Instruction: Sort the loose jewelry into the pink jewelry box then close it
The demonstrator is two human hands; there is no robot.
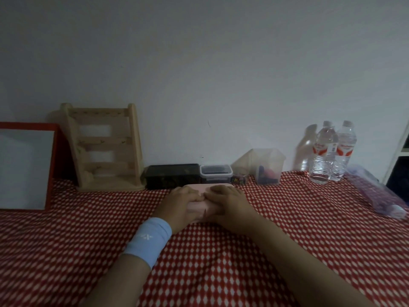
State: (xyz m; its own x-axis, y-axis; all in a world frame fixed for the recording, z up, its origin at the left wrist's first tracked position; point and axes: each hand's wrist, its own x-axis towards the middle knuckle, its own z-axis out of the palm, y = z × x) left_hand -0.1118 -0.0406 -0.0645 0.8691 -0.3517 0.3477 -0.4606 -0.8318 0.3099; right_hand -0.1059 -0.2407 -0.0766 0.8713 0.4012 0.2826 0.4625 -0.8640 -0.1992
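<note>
The pink jewelry box point(197, 208) lies closed on the red patterned tablecloth point(88, 229), in the middle of the table. My left hand point(180, 206), with a light blue wristband on the wrist, rests palm-down on the box's left half. My right hand point(230, 203) presses on its right half. The fingertips of both hands meet over the lid's middle. Only the lid's far edge and a strip of the front show between the hands. No loose jewelry is visible on the cloth.
Along the wall stand a red-framed board point(24, 167), a wooden jewelry rack point(106, 149), a black box point(172, 176), a small clip-lid container point(216, 173), a clear plastic holder point(266, 167) and two water bottles point(332, 151). A purple bag point(380, 191) lies at the right.
</note>
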